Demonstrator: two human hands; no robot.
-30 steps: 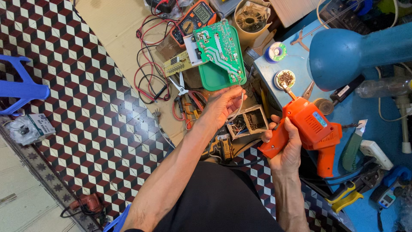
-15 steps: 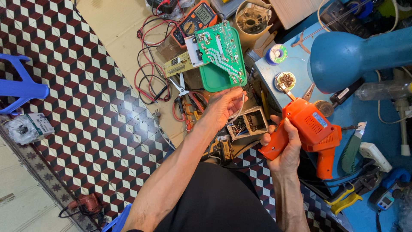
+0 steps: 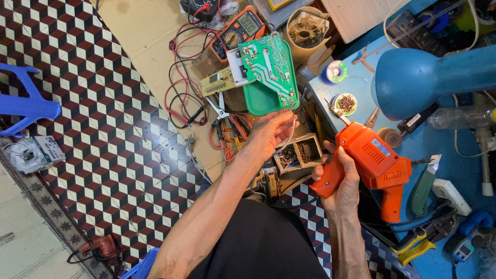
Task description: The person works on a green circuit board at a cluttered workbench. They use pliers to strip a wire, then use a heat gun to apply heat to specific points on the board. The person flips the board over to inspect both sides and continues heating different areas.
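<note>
Soldering gun (image 3: 369, 163), orange and pistol-shaped, is being held by the right hand (image 3: 338, 181), whose fingers are wrapping closed around its grip near the left edge of the blue tabletop (image 3: 465, 170); its metal tip is pointing up toward a small round tin (image 3: 345, 103). Right forearm is rising straight from the bottom of the view, wrist bent slightly inward. Left hand (image 3: 271, 132) is reaching forward on an outstretched arm, fingers curling closed and pinching a thin pale wire (image 3: 292, 129) just below the green circuit board (image 3: 268, 67), which is lying on a green tray (image 3: 258, 106) over the cardboard-covered floor (image 3: 150, 46). A blue lamp shade (image 3: 413, 80) is hanging over the tabletop's far side.
</note>
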